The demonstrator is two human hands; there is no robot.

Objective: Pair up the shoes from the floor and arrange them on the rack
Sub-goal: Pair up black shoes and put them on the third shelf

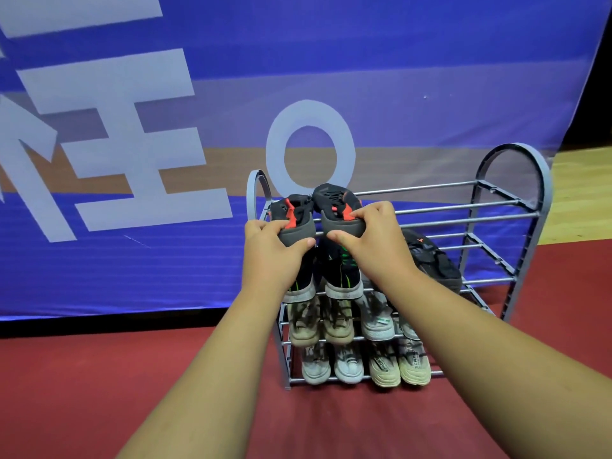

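A grey metal shoe rack [511, 207] with several tiers stands on the red floor. At the left end of its top tier, my left hand [271, 251] grips the heel of one black-and-red shoe [293, 210], and my right hand [377, 240] grips the heel of its matching shoe [334, 202]. Both shoes point toes away from me, side by side. Below them sit black shoes with green accents [342, 276], a dark shoe [430, 256] to the right, then beige shoes [318, 323] and grey-white ones [377, 321], and on the lowest tier white shoes [331, 364] and cream shoes [400, 367].
A large blue banner [165, 160] with pale lettering hangs right behind the rack. Red mat [82, 392] covers the floor in front and to the left. Wooden flooring [583, 193] shows at the far right. The right part of the top tier holds nothing.
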